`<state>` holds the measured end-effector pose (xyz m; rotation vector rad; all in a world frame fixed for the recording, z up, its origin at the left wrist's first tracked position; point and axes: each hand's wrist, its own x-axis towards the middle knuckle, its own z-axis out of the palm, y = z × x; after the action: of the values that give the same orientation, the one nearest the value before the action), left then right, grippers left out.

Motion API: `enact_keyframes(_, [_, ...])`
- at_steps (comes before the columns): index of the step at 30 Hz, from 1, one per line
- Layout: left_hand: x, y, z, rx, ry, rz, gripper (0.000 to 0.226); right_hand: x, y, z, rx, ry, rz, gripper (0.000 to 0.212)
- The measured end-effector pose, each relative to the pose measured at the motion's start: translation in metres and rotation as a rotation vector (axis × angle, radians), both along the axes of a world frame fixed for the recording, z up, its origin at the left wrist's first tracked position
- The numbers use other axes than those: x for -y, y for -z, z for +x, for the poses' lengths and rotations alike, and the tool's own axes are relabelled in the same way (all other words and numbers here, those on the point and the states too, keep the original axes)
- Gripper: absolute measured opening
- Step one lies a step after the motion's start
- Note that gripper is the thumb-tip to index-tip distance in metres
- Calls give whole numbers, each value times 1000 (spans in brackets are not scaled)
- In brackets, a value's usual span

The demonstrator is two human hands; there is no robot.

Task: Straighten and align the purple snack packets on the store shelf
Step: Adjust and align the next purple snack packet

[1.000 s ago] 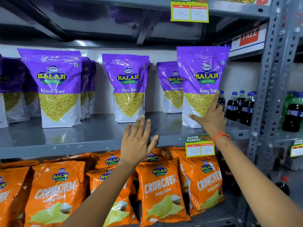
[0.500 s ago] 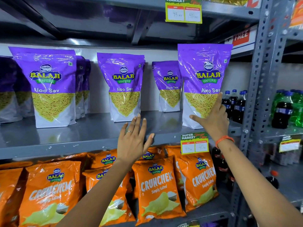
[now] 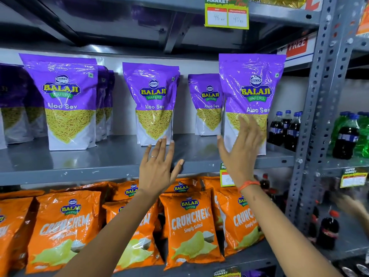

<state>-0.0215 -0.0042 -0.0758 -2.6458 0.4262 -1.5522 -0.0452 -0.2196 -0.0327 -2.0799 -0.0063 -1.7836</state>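
Note:
Purple Aloo Sev packets stand upright on the grey shelf [image 3: 99, 162]: a left packet [image 3: 63, 96] fronting a row, a middle packet [image 3: 152, 100], a small-looking one set further back [image 3: 207, 100], and a right packet [image 3: 251, 86] near the front edge. My right hand [image 3: 241, 150] is open with fingers spread, blurred, just in front of the right packet's lower left; I cannot tell if it touches. My left hand [image 3: 159, 166] is open, holding nothing, fingertips just below the middle packet's base.
Orange Crunchem packets [image 3: 189, 226] fill the shelf below. Dark cola bottles [image 3: 287, 128] stand right of the purple packets, behind a grey perforated upright [image 3: 317, 116]. Green bottles [image 3: 361, 132] sit further right. Price tags [image 3: 226, 17] hang on the shelf edges. Another person's blurred hand [image 3: 351, 204] shows low right.
My right hand has come off the right packet's front and slid left and down, fingers now spread. My left hand stays open near the shelf edge.

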Motion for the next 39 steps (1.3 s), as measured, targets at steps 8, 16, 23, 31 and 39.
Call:
enact_keyframes(8, [-90,1,-5,16,-79,-32,75,-113,-3,24,-109,-214,-62,62])
enact_keyframes(16, [-182,-2,-7,60,-113,-20,76,-198,-29,72,-415,-215,33,93])
enact_keyframes(23, [-197,1,-4,99,-63,-25,73,-217,-46,112,-639,-198,293,136])
enact_keyframes(31, [-196,6,-1,174,-33,-31,69,-221,-46,126,-715,-150,352,140])
enact_keyframes(39, [-197,4,-3,163,-49,-4,69,-223,-52,123,-750,-156,362,138])
